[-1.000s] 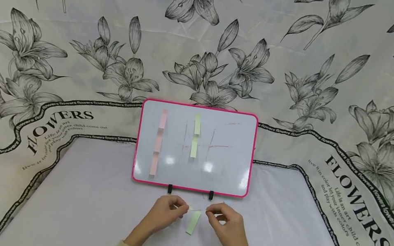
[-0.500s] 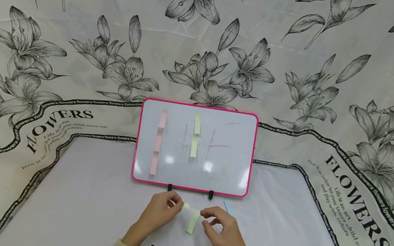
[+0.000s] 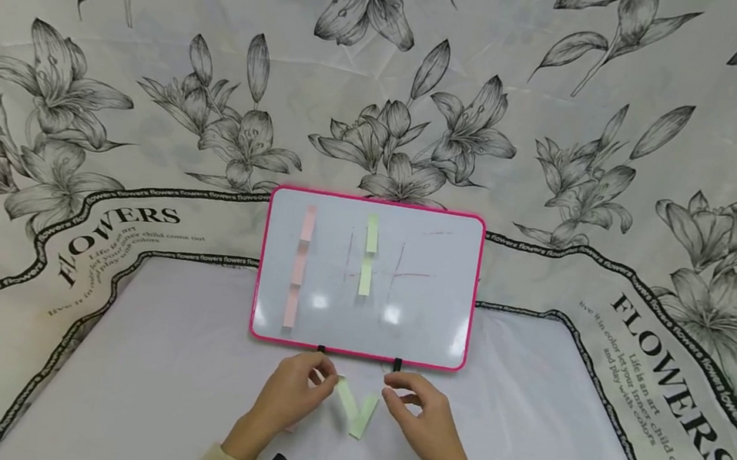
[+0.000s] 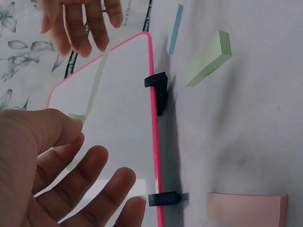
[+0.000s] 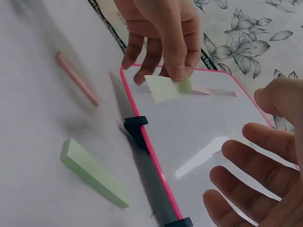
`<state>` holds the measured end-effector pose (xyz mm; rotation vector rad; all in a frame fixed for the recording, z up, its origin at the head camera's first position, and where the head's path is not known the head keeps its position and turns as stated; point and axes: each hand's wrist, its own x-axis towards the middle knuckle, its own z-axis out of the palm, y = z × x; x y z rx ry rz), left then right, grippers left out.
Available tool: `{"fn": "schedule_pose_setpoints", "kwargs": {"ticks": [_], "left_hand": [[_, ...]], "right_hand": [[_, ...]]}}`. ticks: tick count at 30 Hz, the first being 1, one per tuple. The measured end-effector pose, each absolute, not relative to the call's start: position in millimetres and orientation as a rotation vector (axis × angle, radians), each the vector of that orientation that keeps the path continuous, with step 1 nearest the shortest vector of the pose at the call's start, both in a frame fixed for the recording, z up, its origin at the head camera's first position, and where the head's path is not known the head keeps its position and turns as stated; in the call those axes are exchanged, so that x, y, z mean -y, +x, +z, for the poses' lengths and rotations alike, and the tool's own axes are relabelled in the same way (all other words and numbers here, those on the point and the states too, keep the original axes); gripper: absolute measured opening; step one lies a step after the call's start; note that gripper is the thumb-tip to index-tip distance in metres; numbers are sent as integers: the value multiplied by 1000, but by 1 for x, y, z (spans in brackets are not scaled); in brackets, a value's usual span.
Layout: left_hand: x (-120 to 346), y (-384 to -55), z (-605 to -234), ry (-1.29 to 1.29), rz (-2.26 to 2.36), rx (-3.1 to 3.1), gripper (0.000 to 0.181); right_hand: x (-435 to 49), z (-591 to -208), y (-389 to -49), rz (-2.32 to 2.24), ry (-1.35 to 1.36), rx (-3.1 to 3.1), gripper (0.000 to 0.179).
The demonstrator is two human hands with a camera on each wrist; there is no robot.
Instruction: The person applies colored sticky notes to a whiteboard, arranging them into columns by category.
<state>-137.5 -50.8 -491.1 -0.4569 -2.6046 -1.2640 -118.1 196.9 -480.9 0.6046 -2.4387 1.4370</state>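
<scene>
My left hand (image 3: pixel 291 395) pinches one end of a single light-green sticky note strip (image 3: pixel 345 399) between thumb and index finger, just in front of the whiteboard (image 3: pixel 430 316). The strip's free end slants down toward a green sticky note pad (image 3: pixel 363 417) on the table. Across from it, my right hand (image 3: pixel 425 420) holds nothing; its fingers are loosely bent, with the thumb apart from them in the right wrist view. A pink sticky note pad (image 4: pixel 246 209) and a blue sticky note pad (image 4: pixel 175 29) lie on the table in the left wrist view.
The pink-framed whiteboard stands upright on black clip feet (image 4: pixel 157 90). A column of pink strips (image 3: pixel 297 271) and two green strips (image 3: pixel 369 253) are stuck on it, beside faint red lines. White cloth (image 3: pixel 170 359) covers the table; a flower-print sheet (image 3: pixel 231 2) hangs behind.
My right hand's fingertips have come away from the green strip's other end, and the strip now hangs downward from my left hand. The left hand has shifted slightly left.
</scene>
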Motion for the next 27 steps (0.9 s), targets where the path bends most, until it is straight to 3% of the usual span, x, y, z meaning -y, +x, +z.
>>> {"fn": "schedule_pose_setpoints", "kwargs": {"ticks": [6,16,27], "left_hand": [[47,-137,-490,-498,-1289,2560,9],[43,-140,-486,-506,-1353,2533,6],[34,-166,-484,-445,-1540,2506,7]], "right_hand": [[-186,-495,-119,1507,539,2599,17],[-172,-511,-119,1600,733,2625,14],[-154,-517,-137,1530,578,2613,6]]}}
